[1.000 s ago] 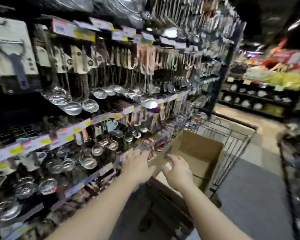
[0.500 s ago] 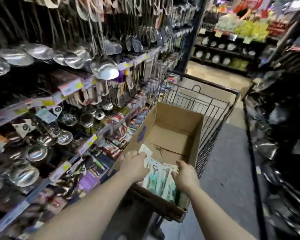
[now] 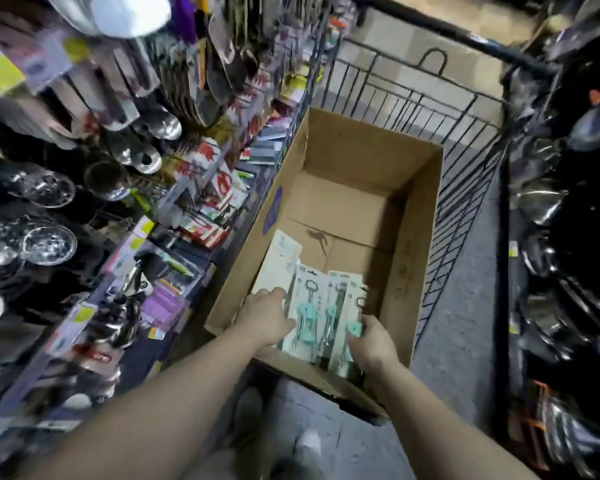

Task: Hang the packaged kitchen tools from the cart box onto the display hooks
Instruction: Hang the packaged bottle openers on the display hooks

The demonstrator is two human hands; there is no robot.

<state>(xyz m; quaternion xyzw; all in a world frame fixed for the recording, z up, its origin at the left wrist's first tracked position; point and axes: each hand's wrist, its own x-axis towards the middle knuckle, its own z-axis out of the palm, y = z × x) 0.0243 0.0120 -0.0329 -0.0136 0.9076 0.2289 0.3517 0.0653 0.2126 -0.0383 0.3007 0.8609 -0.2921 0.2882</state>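
Both hands reach into the brown cardboard box (image 3: 413,237): left hand (image 3: 267,315) rests flat on carded teal corkscrew packs (image 3: 307,308), right hand (image 3: 373,339) grips one pack's edge.

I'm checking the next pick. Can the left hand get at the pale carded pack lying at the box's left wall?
Probably yes: the left hand already rests on that pale pack inside the open-topped box, and nothing covers it.

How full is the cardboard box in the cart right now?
Mostly empty. The cardboard box shows bare bottom at its far end; only a few carded corkscrew packages lie at the near end, by both hands.
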